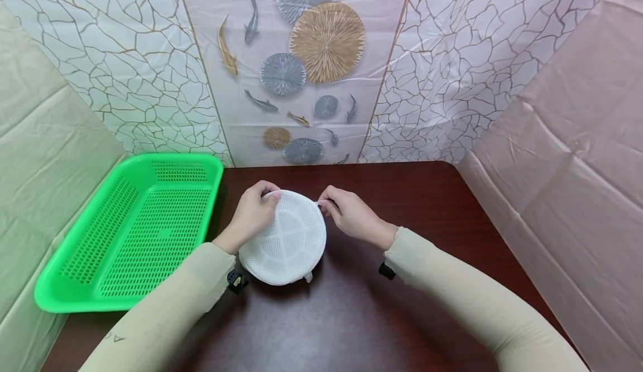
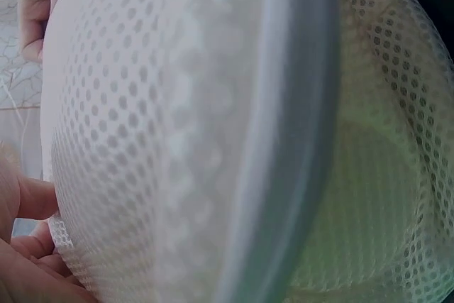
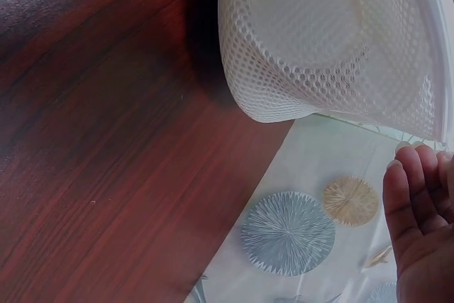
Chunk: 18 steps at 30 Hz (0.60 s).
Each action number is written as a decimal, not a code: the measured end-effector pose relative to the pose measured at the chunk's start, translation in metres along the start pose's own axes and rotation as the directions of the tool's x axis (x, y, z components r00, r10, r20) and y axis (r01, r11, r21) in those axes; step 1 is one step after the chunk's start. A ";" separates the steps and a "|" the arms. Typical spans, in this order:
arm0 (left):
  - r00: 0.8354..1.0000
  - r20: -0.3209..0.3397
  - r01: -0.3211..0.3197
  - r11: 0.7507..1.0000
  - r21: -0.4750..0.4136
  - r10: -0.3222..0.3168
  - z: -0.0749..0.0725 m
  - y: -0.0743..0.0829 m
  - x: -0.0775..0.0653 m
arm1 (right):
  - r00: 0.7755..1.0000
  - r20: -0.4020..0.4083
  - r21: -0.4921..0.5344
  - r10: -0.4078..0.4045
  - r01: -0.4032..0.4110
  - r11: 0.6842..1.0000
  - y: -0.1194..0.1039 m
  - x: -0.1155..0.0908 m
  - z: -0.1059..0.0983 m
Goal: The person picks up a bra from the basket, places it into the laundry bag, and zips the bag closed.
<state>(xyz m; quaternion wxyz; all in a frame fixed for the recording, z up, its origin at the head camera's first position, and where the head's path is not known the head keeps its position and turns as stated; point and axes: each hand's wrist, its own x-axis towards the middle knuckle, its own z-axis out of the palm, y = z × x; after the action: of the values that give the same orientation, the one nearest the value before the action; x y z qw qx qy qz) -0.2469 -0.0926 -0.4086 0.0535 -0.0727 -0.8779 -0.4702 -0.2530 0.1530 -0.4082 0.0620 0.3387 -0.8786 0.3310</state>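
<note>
A round white mesh laundry bag (image 1: 288, 238) is held up over the dark table, its circular face towards the head camera. My left hand (image 1: 254, 211) grips the bag's upper left rim, thumb on the mesh face. At the upper right of the rim, my right hand (image 1: 346, 211) pinches a small white tab at the edge. A band like a zipper (image 2: 291, 133) runs around the bag in the left wrist view. The right wrist view shows the bag's mesh side (image 3: 305, 47), bulging out, with the right fingertips right at its rim. Another small tab (image 1: 308, 277) hangs at the lower edge.
A green plastic basket (image 1: 215, 193) with slotted walls stands on the table's left side, beside the left forearm. The dark red wooden table (image 1: 412, 193) meets a patterned backdrop (image 1: 422, 109) behind, and a plain cloth wall (image 1: 562, 154) rises on the right.
</note>
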 end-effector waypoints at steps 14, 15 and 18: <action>0.993 0.028 -0.119 0.993 0.024 0.118 0.004 0.006 -0.001 | 0.997 -0.069 -0.019 -0.019 0.018 1.000 0.002 0.002 0.000; 0.989 0.038 -0.146 0.988 0.050 0.144 0.005 0.008 -0.001 | 0.997 -0.076 -0.021 -0.023 0.022 1.000 0.002 0.002 0.000; 0.975 0.071 -0.220 0.964 0.148 0.212 0.010 0.014 -0.004 | 0.996 -0.085 -0.024 -0.035 0.033 0.999 -0.001 0.003 0.000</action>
<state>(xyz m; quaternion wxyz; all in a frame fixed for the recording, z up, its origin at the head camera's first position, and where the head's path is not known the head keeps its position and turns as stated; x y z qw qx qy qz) -0.2407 -0.0769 -0.4030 0.0861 -0.1761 -0.8998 -0.3898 -0.2552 0.1508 -0.4065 0.1089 0.3383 -0.8730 0.3340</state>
